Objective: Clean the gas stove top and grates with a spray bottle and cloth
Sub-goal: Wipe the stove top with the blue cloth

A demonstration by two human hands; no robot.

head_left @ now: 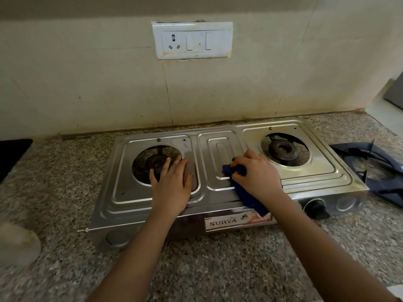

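A steel two-burner gas stove (220,153) sits on the granite counter with both grates off. My left hand (172,184) lies flat, fingers straight, on the stove top beside the left burner (156,163). My right hand (257,173) grips a dark blue cloth (246,192) pressed on the stove's middle panel; the cloth's tail hangs over the front edge. The right burner (283,150) is uncovered. Dark grates (379,168) lie on the counter right of the stove. A blurred pale object (17,243) at the left edge may be the spray bottle; I cannot tell.
The speckled granite counter (218,262) stretches in front of the stove. A black knob (316,208) sticks out of the stove's front right. A white switch and socket plate (193,40) is on the tiled wall behind. A black object (11,155) sits at the far left.
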